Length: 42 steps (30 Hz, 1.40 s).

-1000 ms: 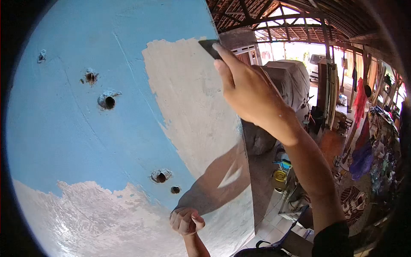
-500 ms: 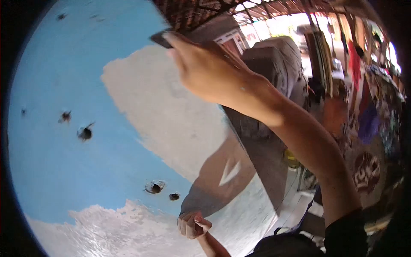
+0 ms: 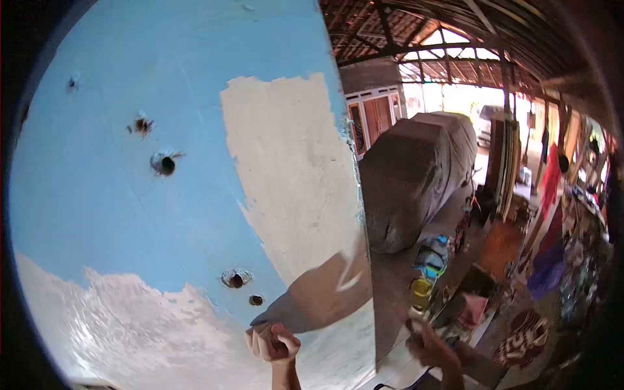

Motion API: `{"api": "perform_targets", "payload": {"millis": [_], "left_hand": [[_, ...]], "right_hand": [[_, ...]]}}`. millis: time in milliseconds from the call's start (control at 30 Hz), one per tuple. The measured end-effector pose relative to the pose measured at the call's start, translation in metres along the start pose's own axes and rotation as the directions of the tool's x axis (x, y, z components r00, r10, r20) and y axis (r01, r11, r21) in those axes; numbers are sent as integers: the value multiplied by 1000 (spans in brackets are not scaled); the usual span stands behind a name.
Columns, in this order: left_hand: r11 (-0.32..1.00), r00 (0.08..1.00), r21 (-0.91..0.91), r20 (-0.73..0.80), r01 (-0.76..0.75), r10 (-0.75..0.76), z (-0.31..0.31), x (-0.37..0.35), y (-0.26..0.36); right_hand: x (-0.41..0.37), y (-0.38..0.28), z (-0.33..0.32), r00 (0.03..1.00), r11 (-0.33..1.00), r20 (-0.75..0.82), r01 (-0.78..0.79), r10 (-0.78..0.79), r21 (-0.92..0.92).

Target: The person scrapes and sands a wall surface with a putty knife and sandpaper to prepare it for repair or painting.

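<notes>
You are holding your left hand [image 3: 273, 342] curled closed below the tall, upright pale patch [image 3: 292, 156] on the blue wall [image 3: 162, 221], nearer it than your right hand [image 3: 434, 350], whose grip is blurring beyond telling

Off to my right, a bulky shape under a grey cover [image 3: 416, 175] fills the middle distance, with a white-framed door [image 3: 377, 120] behind its left side. A tiled roof [image 3: 406, 29] on dark beams spreads overhead, and far off in the glare there's what looks like a parked vehicle [image 3: 491, 123]. Right of the cover I've got long boards [image 3: 504, 162] standing upright, then a red cloth [image 3: 551, 175] hanging, with a purple cloth [image 3: 546, 270] below it. Nearer me lie a blue bundle [image 3: 432, 257], a yellow item [image 3: 421, 292] just beside it, a pink cloth [image 3: 472, 311] and, farther right, a patterned cloth [image 3: 522, 338].
</notes>
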<state>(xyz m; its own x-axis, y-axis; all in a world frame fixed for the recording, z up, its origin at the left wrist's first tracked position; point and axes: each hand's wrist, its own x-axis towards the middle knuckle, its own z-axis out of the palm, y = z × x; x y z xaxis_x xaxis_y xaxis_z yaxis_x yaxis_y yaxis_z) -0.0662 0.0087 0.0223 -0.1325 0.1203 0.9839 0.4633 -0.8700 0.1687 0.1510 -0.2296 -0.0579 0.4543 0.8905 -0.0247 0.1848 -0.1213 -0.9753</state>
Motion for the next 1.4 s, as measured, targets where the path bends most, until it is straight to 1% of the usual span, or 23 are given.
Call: {"api": "perform_targets", "payload": {"millis": [67, 133, 233, 267, 300, 367, 400, 500, 533, 567, 633, 667, 733, 767, 833, 867, 1000, 1033, 1133, 1233, 1267, 1367, 1400], "left_hand": [[1000, 991, 6, 137, -12, 11, 6, 0, 15], [999, 971, -36, 239, 0, 9, 18, -27, 17], [994, 884, -99, 468, 37, 14, 28, -49, 43], [988, 795, -131, 607, 86, 11, 28, -53, 50], [978, 687, -156, 726, 136, 20, 28, -57, 52], [918, 453, -244, 888, 313, 82, 31, -69, 41], [875, 330, -265, 935, 406, 130, 32, -73, 38], [923, 189, -198, 972, 329, 141, 18, -74, 41], [951, 67, -150, 988, 271, 137, 16, -81, 40], [933, -76, -65, 992, 354, 98, 16, -96, 37], [873, -358, 129, 932, 470, 55, 17, -129, 35], [779, -396, 223, 917, 586, 36, 12, -140, 41], [567, -493, 386, 869, 728, 42, 15, -143, 58], [458, -483, 420, 875, 784, 25, 18, -145, 64], [220, -479, 472, 877, 854, -22, 15, -157, 68], [225, -386, 383, 922, 896, -33, 16, -186, 55], [29, -350, 356, 929, 934, -120, 22, -166, 56], [100, -347, 366, 923, 925, -168, 22, -158, 58], [229, -293, 372, 903, 899, -314, 24, -147, 56], [314, 11, 130, 912, 940, -410, 20, -151, 44], [439, 144, 48, 908, 897, -394, 18, -151, 36], [830, 428, -106, 888, 547, -169, 5, -88, 42], [858, 538, -192, 836, 476, -112, 0, -69, 44]], "right_hand": [[-28, 29, 9, 981, 898, 90, -192, 170, 397], [-58, 38, 14, 922, 584, 272, -385, 275, 715], [-31, 72, 31, 927, 504, 180, -334, 329, 796], [-11, 72, 35, 897, 842, 206, -438, 390, 314], [-7, 88, 44, 933, 934, 81, -355, 351, 39], [-6, 112, 60, 984, 829, -105, -176, 142, -531], [-4, 117, 59, 991, 880, -84, -129, 102, -457], [2, 125, 59, 997, 983, -72, -4, -10, -185], [5, 128, 62, 994, 997, -104, 22, -30, -69], [5, 129, 66, 989, 998, -140, 49, -42, 50], [-1, 78, 63, 988, 972, -96, -100, 123, 214], [-1, 59, 63, 978, 941, -68, -171, 199, 293], [4, 57, 70, 985, 982, -64, 168, -162, 90], [5, 57, 72, 943, 944, -49, 329, -330, -17], [2, 66, 85, 930, 934, -94, 351, -356, -65], [3, 67, 88, 938, 942, -93, 331, -335, -54], [-1, 72, 91, 924, 928, -120, 348, -364, -135], [-3, 74, 91, 924, 920, -113, 342, -367, -191], [-15, 44, 74, 996, 995, 77, -42, 50, -95], [-21, 61, 66, 991, 996, 123, -50, 58, -74], [-24, 72, 62, 992, 993, 107, -61, 72, -102], [-26, 99, 53, 999, 987, 18, -36, 39, -158], [-24, 103, 50, 999, 987, -41, 14, -21, -162]]}}
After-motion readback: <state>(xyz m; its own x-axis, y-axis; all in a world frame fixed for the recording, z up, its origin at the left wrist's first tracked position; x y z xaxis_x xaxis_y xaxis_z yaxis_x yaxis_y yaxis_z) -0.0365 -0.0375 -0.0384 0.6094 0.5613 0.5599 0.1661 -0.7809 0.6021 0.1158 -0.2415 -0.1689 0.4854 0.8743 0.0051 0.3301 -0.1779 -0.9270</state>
